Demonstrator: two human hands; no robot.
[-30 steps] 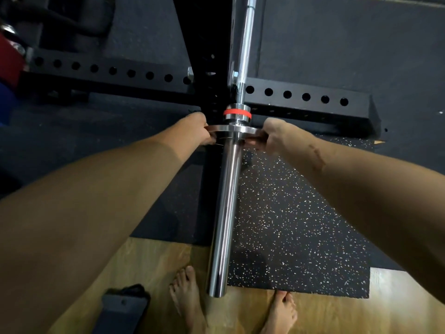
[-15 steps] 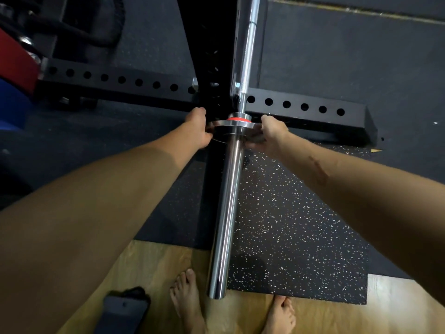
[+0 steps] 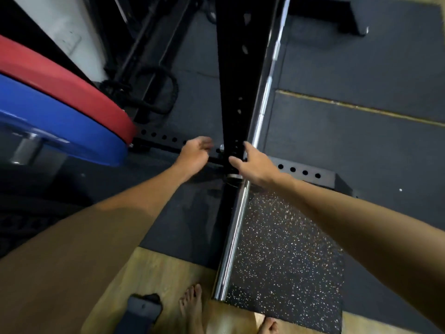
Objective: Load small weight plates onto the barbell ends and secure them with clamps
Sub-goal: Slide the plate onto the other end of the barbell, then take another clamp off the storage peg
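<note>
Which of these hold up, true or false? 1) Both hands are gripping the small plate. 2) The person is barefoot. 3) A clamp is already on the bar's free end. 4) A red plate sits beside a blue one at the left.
1) False: the left hand and the right hand are open, off the small plate, which sits far up the barbell sleeve.
2) True: bare feet stand on the wooden floor.
3) False: the sleeve's near end is bare.
4) True: the red plate lies against the blue plate.

Bare sleeve (image 3: 234,227) ahead — rack upright (image 3: 234,75) blocks beyond.
</note>
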